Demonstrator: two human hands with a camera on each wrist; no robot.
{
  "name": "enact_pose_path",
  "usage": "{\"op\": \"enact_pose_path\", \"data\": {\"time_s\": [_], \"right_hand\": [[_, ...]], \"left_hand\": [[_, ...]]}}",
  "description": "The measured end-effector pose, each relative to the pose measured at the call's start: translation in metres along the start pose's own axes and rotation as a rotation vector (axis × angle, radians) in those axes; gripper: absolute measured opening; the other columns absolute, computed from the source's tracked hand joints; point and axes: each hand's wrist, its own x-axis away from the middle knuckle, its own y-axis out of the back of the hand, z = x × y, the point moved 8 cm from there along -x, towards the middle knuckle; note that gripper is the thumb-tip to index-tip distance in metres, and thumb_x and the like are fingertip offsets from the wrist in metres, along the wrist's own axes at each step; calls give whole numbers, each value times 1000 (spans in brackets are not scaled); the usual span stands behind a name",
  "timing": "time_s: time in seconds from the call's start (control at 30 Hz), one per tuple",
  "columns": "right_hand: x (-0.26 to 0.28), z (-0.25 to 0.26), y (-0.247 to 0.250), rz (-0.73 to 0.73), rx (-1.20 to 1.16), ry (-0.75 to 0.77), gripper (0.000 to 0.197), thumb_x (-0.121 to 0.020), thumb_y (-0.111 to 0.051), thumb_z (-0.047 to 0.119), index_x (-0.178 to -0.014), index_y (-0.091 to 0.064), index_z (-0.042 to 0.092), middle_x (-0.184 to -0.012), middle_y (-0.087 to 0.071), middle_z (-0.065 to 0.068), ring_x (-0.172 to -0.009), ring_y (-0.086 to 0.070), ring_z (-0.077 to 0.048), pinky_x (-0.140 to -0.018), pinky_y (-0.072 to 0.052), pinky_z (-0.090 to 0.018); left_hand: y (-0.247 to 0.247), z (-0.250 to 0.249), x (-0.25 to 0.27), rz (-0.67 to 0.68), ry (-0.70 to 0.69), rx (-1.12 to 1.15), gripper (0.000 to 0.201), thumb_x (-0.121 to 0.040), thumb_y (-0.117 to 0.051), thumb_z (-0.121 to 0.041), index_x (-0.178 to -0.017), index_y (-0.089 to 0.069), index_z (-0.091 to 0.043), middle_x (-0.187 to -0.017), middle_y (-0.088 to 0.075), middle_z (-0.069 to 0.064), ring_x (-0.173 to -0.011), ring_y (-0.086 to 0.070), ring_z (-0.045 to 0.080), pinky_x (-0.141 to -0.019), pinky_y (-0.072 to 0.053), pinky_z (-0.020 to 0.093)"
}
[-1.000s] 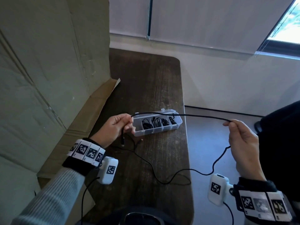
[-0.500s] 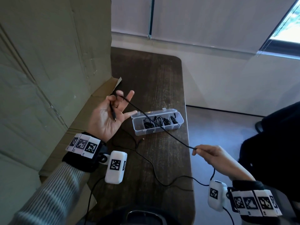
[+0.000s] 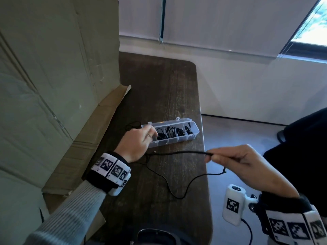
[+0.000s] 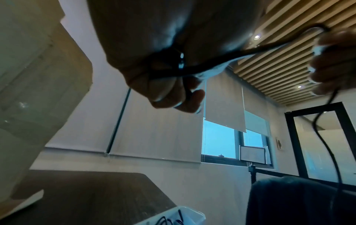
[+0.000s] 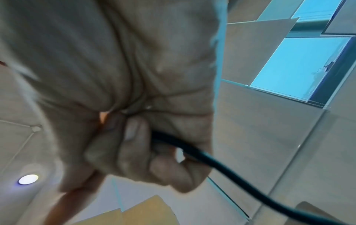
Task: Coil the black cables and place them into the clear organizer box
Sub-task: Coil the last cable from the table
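Left hand [image 3: 136,145] grips black cable [image 3: 178,153] above bench [image 3: 159,89], just in front of clear organizer box [image 3: 192,137]. Right hand [image 3: 242,167] pinches same cable off bench's right edge; slack droops between them onto bench. Coiled cables sit in box compartments.

Left hand [image 3: 137,145] palm down, fingers curled; right hand [image 3: 242,167] raised, fingertips pinched.

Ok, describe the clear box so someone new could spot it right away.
Start at the dark wooden table beside the big cardboard sheet. The clear box lies near its right edge, just past the left hand. It alone is see-through, divided into compartments holding black cables.
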Motion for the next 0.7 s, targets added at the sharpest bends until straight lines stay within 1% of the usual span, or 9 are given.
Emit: {"op": "enact_pose_path", "data": {"time_s": [0.1, 0.17, 0.23, 0.3, 0.37, 0.47, 0.53, 0.63, 0.7], "right_hand": [[-6, 0, 19, -249, -36, 30, 19, -84, -58, 23, -92, -74, 25, -88, -74, 19, -86, -67, 4, -75, -47, -5], [-9, -10, 32, -400, -90, 20, 17, -89, -57, 16, -90, -72, 26, -83, -72, 26, -75, -64, 7, -69, -46, -5], [-10, -26, 40, -515, -122, -9, 22, -93, -56, 11, -88, -70, 28, -77, -70, 27, -58, -53, -2, -62, -45, -13], [-10, -43, 43, -583, -147, -67, 21, -94, -56, 13, -90, -70, 28, -73, -70, 25, -53, -40, -7, -57, -41, -25], [-11, -53, 41, -595, -183, -102, 19, -95, -55, 14, -92, -71, 24, -59, -63, 21, -48, -34, -5, -54, -37, -28], [-16, -54, 28, -559, -222, -109, 18, -95, -53, 6, -99, -71, 6, -43, -51, 18, -39, -39, -1, -48, -33, -12], [-23, -52, 6, -462, -202, -107, 18, -94, -54, 4, -99, -71, 7, -43, -55, 12, -35, -42, -6, -45, -36, -7], [-31, -56, -24, -335, -126, -92, 17, -93, -58, 15, -92, -74, 20, -66, -68, -8, -44, -46, -25, -44, -43, -28], [-35, -62, -37, -286, -88, -83, 17, -93, -58, 16, -92, -75, 19, -61, -64, -1, -38, -38, -7, -41, -31, -14]], "left_hand": [[-11, -12, 7, 97, -72, 47, 60, -94, -23, -57, -67, -65, -22, -56, -59, -5, -57, -57, 7, -57, -38, 26], [-17, -26, 8, 166, -187, 28, 58, -87, -37, -64, -62, -62, -19, -55, -59, -1, -55, -56, 13, -54, -39, 29], [-21, -35, 8, 216, -217, 122, 54, -84, -50, -63, -60, -62, -15, -53, -58, 4, -51, -54, 17, -54, -41, 33], [-17, -38, 4, 213, -141, 374, 48, -87, -55, -54, -59, -63, -16, -54, -58, 9, -53, -55, 27, -54, -45, 36], [-15, -41, 1, 187, -57, 625, 44, -92, -51, -44, -58, -57, -17, -49, -48, 1, -45, -44, 17, -46, -38, 26], [-11, -37, -8, 46, 117, 1046, 41, -98, -38, -37, -66, -50, -15, -51, -36, -7, -44, -30, 5, -43, -28, 18], [-11, -27, -12, -96, 289, 1305, 41, -101, -33, -36, -69, -46, -14, -55, -41, -6, -49, -42, 5, -50, -44, 20], [-18, -16, -14, -170, 455, 1601, 44, -102, -28, -37, -68, -45, -15, -97, -68, 2, -96, -68, 17, -78, -57, 46], [-19, -15, -11, -159, 507, 1725, 47, -102, -25, -40, -67, -44, -16, -125, -63, 11, -110, -64, 27, -86, -52, 56]]}}
